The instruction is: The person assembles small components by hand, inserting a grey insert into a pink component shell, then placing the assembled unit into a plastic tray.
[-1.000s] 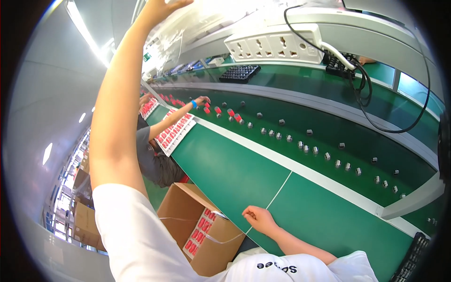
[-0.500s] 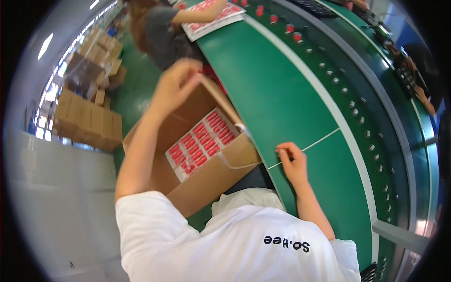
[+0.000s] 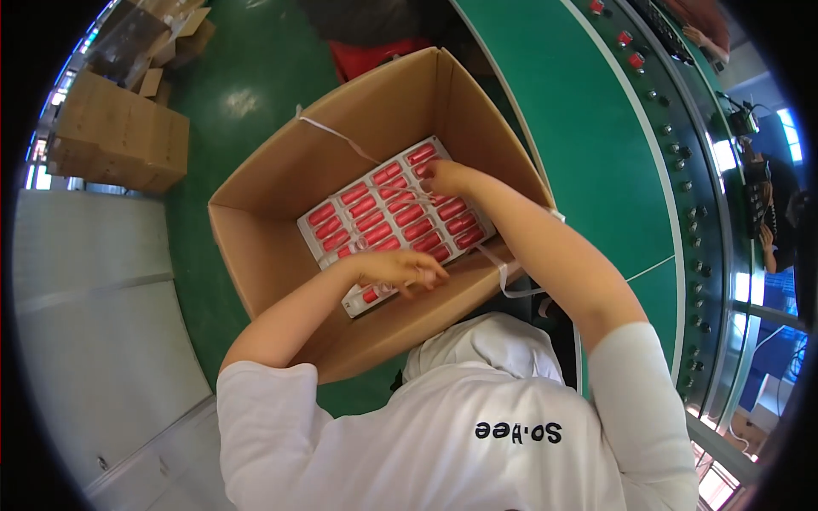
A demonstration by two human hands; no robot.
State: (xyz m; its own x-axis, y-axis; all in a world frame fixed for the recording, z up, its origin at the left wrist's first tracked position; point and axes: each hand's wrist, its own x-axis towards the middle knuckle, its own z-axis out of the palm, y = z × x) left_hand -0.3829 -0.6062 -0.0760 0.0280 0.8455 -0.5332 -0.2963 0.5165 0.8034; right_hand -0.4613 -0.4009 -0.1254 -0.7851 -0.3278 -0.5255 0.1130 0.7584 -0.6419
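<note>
One green worktop (image 3: 588,162) flanks the open carton (image 3: 273,183), green floor (image 3: 243,98) beyond.

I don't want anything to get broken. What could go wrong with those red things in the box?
The red pieces sit in rows in a white tray, so tipping it might make some slide out.

The left hand and right hand are both low over the tray, so a bump could perhaps knock a piece loose.

A white strap hangs over the wall of the cardboard box; it might snag on the tray.
</note>
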